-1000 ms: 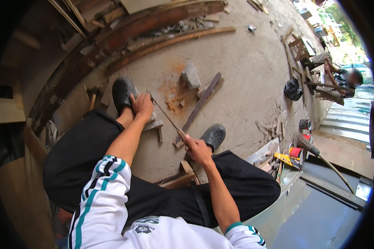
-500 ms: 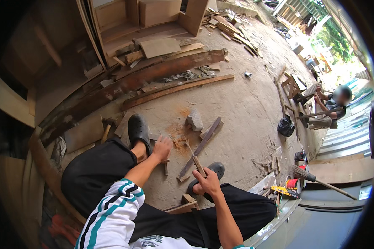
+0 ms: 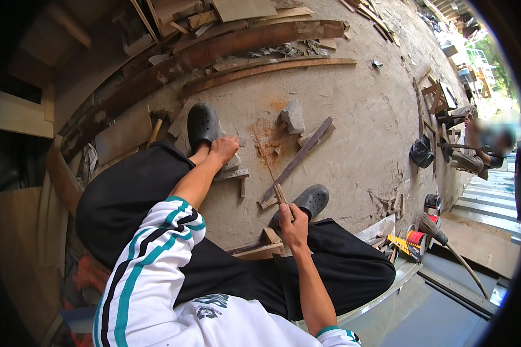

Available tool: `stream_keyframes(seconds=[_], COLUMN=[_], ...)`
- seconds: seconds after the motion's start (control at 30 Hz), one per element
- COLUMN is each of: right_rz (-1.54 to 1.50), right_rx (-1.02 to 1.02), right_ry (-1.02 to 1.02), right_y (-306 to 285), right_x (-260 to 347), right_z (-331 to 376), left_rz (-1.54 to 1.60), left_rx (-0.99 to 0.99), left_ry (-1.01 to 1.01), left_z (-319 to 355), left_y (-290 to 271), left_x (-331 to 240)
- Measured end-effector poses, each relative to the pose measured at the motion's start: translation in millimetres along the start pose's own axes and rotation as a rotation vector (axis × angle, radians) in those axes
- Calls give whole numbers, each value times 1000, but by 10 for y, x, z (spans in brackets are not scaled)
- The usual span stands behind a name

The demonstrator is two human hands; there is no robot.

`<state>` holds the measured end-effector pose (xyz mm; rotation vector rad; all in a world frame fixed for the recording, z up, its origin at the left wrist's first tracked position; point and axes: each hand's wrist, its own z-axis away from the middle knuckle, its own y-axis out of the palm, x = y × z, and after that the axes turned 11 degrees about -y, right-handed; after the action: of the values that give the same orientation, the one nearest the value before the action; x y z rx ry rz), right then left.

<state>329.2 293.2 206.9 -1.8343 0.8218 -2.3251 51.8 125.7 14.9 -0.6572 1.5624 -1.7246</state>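
My right hand (image 3: 294,224) is closed round the wooden handle of a thin-bladed tool (image 3: 280,194), beside my right clog (image 3: 312,200). Its narrow blade points away from me toward orange-brown dust on the floor; whether it is a file or a saw does not show. Next to my left clog (image 3: 203,125), my left hand (image 3: 224,149) has its fingers curled down over small wood pieces (image 3: 233,173). What those fingers grip is hidden. A grey stone block (image 3: 293,117) and a dark wooden strip (image 3: 300,159) lie just beyond the tool.
Long boards (image 3: 272,68) and a rusty brown beam (image 3: 237,49) lie across the far left. At the right are a broom (image 3: 432,226), paint cans (image 3: 417,238), a black bag (image 3: 421,152) and a seated person (image 3: 474,150). Wood scraps (image 3: 260,251) lie between my legs.
The view has tilted so that the scene sits higher and the cabinet is partly out of frame. My left hand has come slightly nearer the left clog. The right hand still holds the tool.
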Motion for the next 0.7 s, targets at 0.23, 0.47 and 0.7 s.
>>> stream_keyframes(seconds=[0.23, 0.47, 0.7], right_rz=[42, 20, 36], right_rx=[5, 40, 53], right_ry=[-50, -41, -106], right_y=[129, 132, 55], right_x=[-183, -92, -74], right_z=[76, 102, 100], left_rz=[14, -22, -17], left_rx=[-13, -35, -46], left_ry=[-19, -31, -12], left_z=[-55, -58, -62], left_y=[-58, -1, -32], left_x=[-148, -113, -160])
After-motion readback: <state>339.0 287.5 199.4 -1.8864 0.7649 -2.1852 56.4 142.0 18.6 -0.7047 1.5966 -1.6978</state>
